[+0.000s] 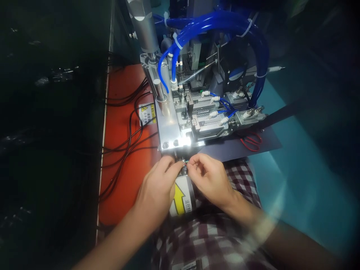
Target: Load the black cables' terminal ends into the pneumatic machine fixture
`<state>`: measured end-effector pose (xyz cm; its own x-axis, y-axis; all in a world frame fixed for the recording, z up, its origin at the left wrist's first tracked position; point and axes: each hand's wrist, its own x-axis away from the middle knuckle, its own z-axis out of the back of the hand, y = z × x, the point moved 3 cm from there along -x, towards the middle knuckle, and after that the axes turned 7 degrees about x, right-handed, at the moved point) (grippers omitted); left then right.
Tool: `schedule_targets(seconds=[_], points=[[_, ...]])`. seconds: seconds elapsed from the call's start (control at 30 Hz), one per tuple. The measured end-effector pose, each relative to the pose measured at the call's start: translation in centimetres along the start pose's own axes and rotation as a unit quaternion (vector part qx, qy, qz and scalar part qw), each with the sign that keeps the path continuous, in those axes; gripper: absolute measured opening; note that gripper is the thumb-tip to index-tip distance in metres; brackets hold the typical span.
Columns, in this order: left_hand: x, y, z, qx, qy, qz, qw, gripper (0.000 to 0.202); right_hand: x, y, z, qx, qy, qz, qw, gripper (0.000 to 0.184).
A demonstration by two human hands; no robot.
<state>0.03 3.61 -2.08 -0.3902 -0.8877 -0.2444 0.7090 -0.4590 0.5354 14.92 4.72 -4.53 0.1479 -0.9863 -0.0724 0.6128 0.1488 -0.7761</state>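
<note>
Silver metal plates formed the large machine (170, 129), fitted with a thick blue tube bundle (219, 18). Below its near corner sat a curved white panel (185, 193) bearing a yellow arrow. Between the left hand (157, 182) and right hand (212, 178), at that corner, was a tiny coloured wire end (186, 162). Such fine handling, in judgement, required steady fingertips and small movements. Both wrists angled inward; the right grip apparently pinched the wire end; the left grip's closure could not be determined.

From my remote station I recorded a smooth, polished metal plate (169, 129) just beyond the fingers (194, 170); farther beyond them, glossy blue plastic tubing (213, 21). Left of them, the orange board (123, 204) appeared smooth; below, the checked cloth (197, 240) appeared matt.
</note>
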Motion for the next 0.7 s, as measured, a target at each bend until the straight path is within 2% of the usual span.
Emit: schedule_targets(seconds=[0.1, 0.2, 0.3, 0.4, 0.5, 0.6, 0.7], points=[[0.0, 0.0, 0.0, 0.002, 0.002, 0.000, 1.000, 0.028, -0.3, -0.1, 0.2, -0.023, -0.020, -0.001, 1.000, 0.010], [0.1, -0.1, -0.1, 0.010, 0.002, 0.000, 1.000, 0.028, -0.6, 0.1, -0.1, -0.095, -0.049, -0.065, 0.992, 0.011], [0.2, -0.3, -0.1, 0.030, 0.007, 0.011, 0.999, 0.026, -0.7, 0.7, -0.7, -0.209, -0.089, -0.165, 0.960, 0.011], [0.3, -0.4, 0.0, 0.035, 0.011, 0.014, 0.999, 0.024, -0.6, 1.1, -0.9, -0.261, -0.106, -0.203, 0.938, 0.012], [0.2, -0.4, 0.0, 0.027, 0.011, 0.004, 1.000, 0.025, -0.4, 1.1, -0.3, -0.204, -0.084, -0.173, 0.960, 0.012], [0.1, -0.4, -0.1, 0.026, 0.009, 0.004, 1.000, 0.026, -0.5, 0.5, 0.3, -0.094, -0.031, -0.098, 0.990, 0.014], [0.1, -0.3, -0.1, 0.030, 0.008, 0.011, 0.999, 0.026, -0.8, -0.2, -0.3, -0.060, -0.018, -0.068, 0.996, 0.014]])
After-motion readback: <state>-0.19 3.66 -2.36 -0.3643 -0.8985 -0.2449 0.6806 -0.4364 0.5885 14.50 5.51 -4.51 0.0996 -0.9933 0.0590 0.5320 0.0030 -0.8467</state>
